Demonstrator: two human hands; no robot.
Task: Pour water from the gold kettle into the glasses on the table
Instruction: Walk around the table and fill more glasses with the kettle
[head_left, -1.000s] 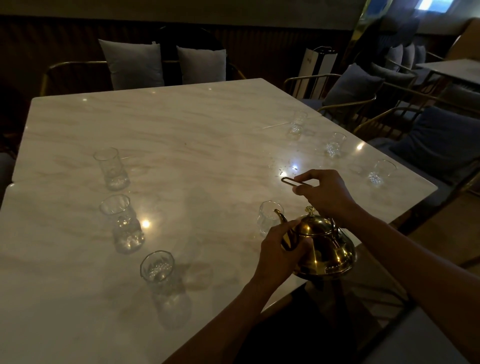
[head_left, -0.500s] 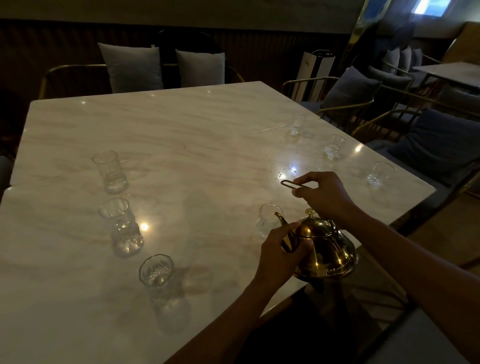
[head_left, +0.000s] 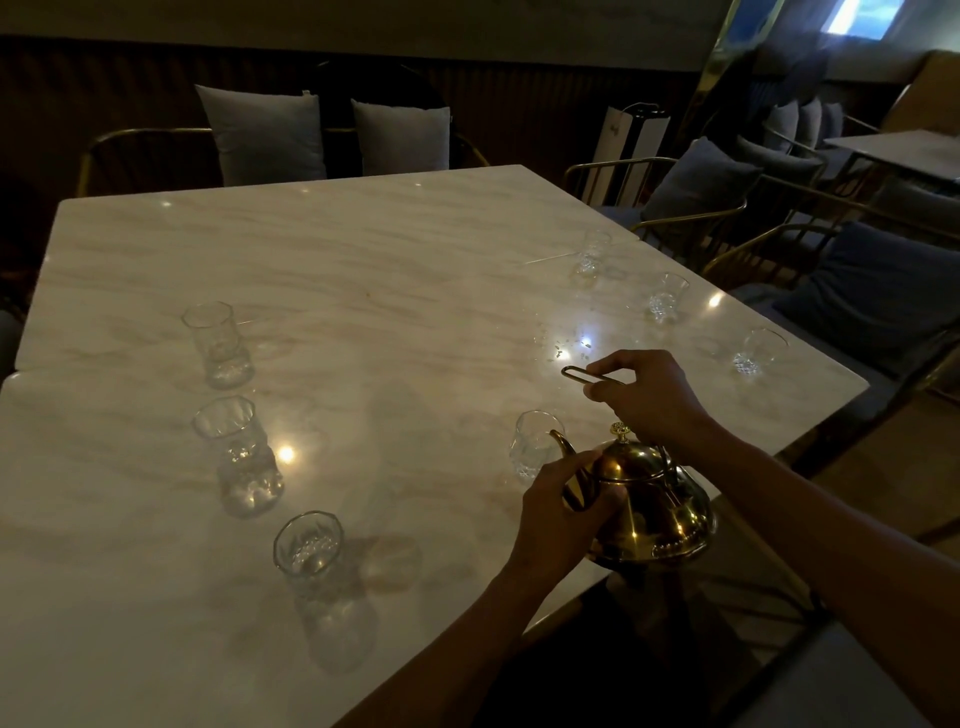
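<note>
The gold kettle (head_left: 660, 514) stands at the near right edge of the marble table (head_left: 363, 291), spout pointing left toward a clear glass (head_left: 532, 449) just beyond it. My right hand (head_left: 649, 397) grips the kettle's thin wire handle above the lid. My left hand (head_left: 563, 514) wraps the kettle's left side at the base of the spout. Three glasses stand in a row on the left: far (head_left: 218, 345), middle (head_left: 239, 452), near (head_left: 309, 551). Three more stand along the right edge: far (head_left: 592, 257), middle (head_left: 665, 299), near (head_left: 756, 353).
Chairs with gold frames and cushions (head_left: 696, 182) line the right side. Two grey pillows (head_left: 265, 132) sit on a bench behind the far edge. A second table (head_left: 898, 150) stands at the back right. A white bag (head_left: 628, 140) leans by the wall.
The view has shifted slightly; both hands and the kettle keep almost the same pose, with the right hand's grip on the handle barely moved.
</note>
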